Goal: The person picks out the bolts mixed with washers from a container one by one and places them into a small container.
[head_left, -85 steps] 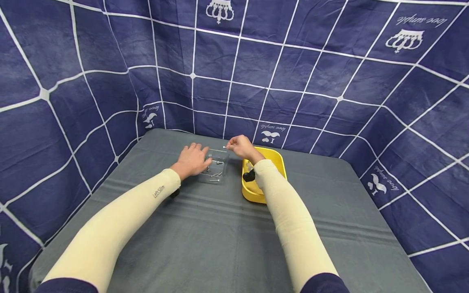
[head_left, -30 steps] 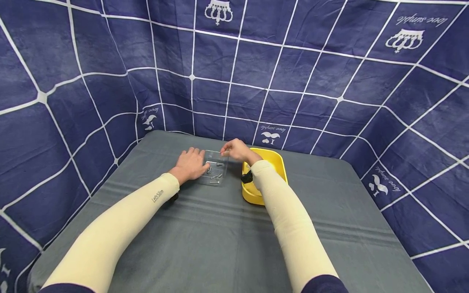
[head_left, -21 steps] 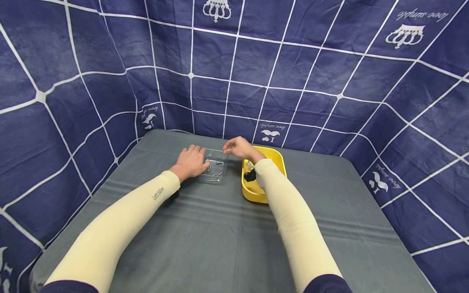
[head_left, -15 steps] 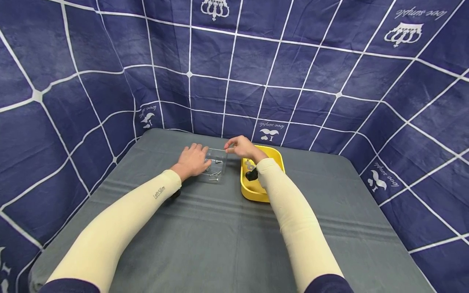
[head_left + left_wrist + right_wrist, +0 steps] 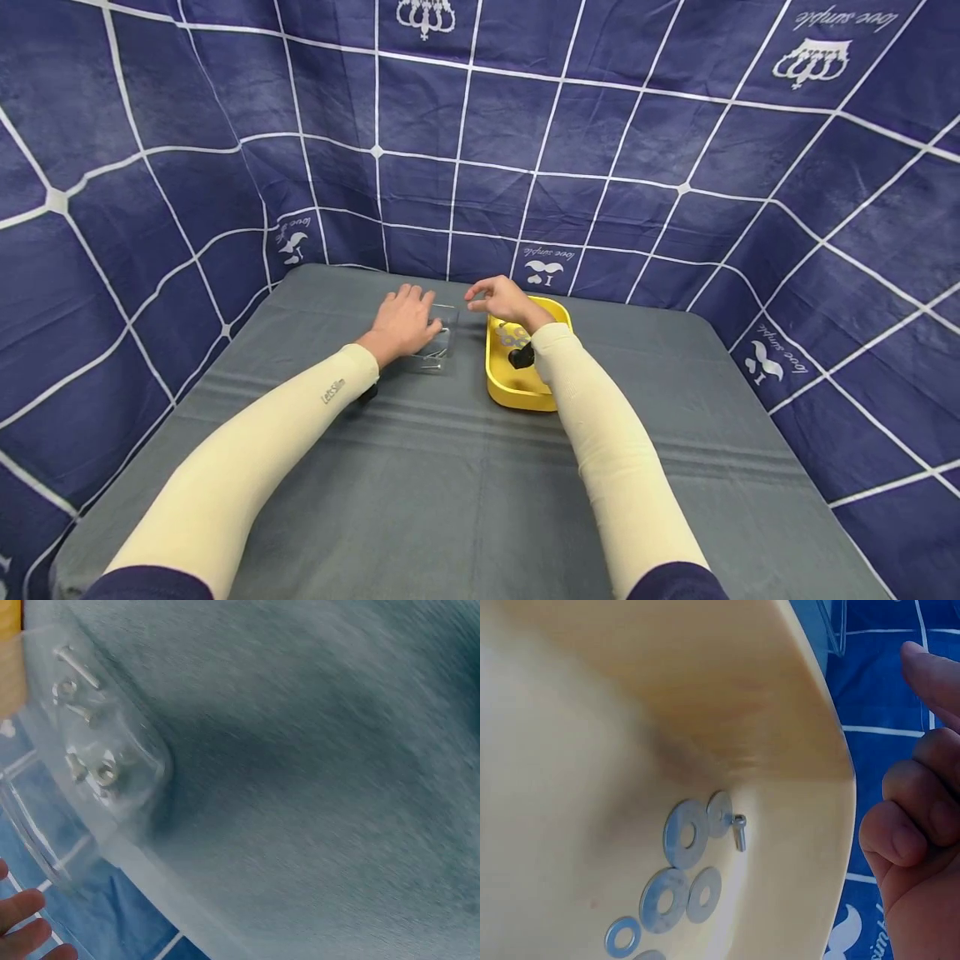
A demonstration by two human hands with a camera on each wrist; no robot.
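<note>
My left hand (image 5: 403,322) is over the left side of a clear plastic box (image 5: 450,315), fingers extended; whether it touches the box is unclear. Inside the box, the left wrist view shows several bolts, one long bolt (image 5: 78,667) among them, and a nut (image 5: 107,774). My right hand (image 5: 501,300) hovers at the far left rim of a yellow tray (image 5: 522,400). Its thumb and forefinger stand apart with nothing seen between them, while the other fingers bend loosely. In that tray lie several flat washers (image 5: 665,900) and a small screw (image 5: 739,833).
The box and tray stand side by side toward the back of a table covered in grey cloth (image 5: 450,500). A blue cloth with white lines (image 5: 600,142) hangs behind and along both sides.
The small white piece seen in my right fingertips at first is gone. That hand went over the box's edge, then back right with fingers parted. My left hand shifted slightly right over the box.
</note>
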